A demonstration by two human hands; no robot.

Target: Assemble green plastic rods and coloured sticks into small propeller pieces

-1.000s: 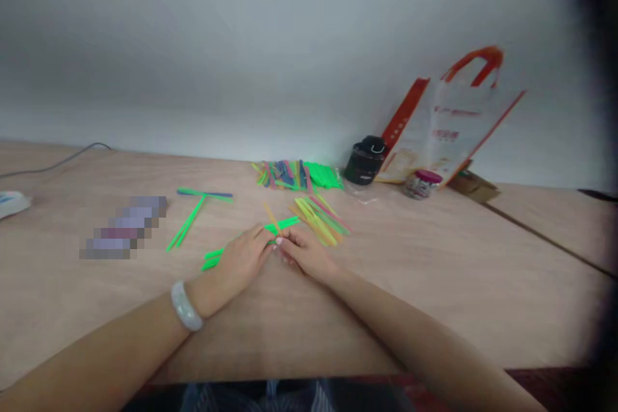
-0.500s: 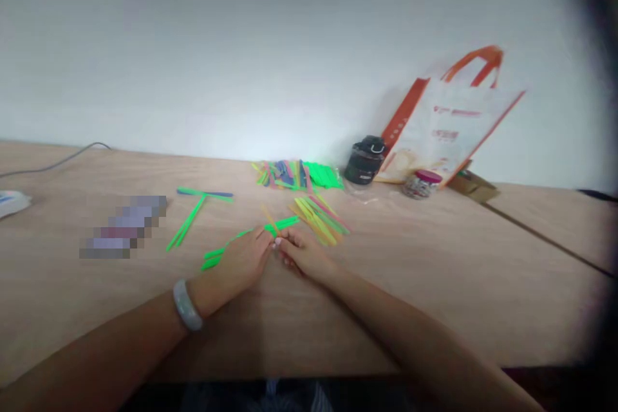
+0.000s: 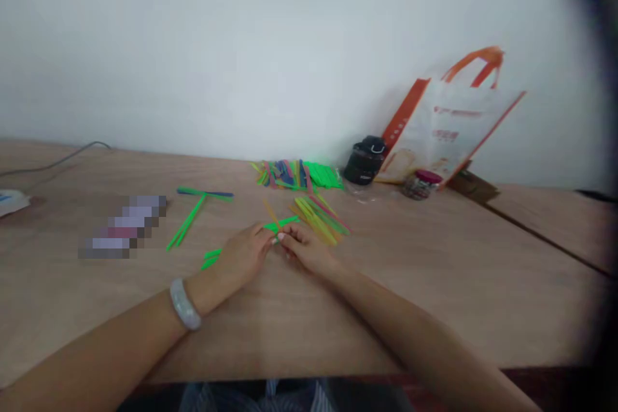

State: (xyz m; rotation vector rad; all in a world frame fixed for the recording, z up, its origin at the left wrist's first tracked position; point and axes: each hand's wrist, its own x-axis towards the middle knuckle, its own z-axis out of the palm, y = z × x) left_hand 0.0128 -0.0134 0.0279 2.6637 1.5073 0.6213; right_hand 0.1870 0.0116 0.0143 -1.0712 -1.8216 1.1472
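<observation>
My left hand (image 3: pixel 244 257), with a pale bangle (image 3: pixel 183 304) on its wrist, and my right hand (image 3: pixel 305 249) meet fingertip to fingertip on a wooden table (image 3: pixel 434 283). Both pinch the same bright green strips (image 3: pixel 282 224), which stick out to the right of the fingers and to the left (image 3: pixel 211 257) under my left hand. A thin orange strip (image 3: pixel 270 211) lies just beyond the fingers. To the right of my hands sits a loose pile of yellow, green and pink strips (image 3: pixel 319 214).
A bigger heap of mixed coloured strips (image 3: pixel 297 175) lies near the wall. Green and blue strips (image 3: pixel 193 209) form a T on the left. A black jar (image 3: pixel 364 159), a small pink-lidded jar (image 3: pixel 421 183) and an orange-handled bag (image 3: pixel 449 125) stand at the back right. A cable (image 3: pixel 53 161) runs far left.
Both hands have shifted slightly away from me along the table, still pinching the green strips together. Nothing else has moved.
</observation>
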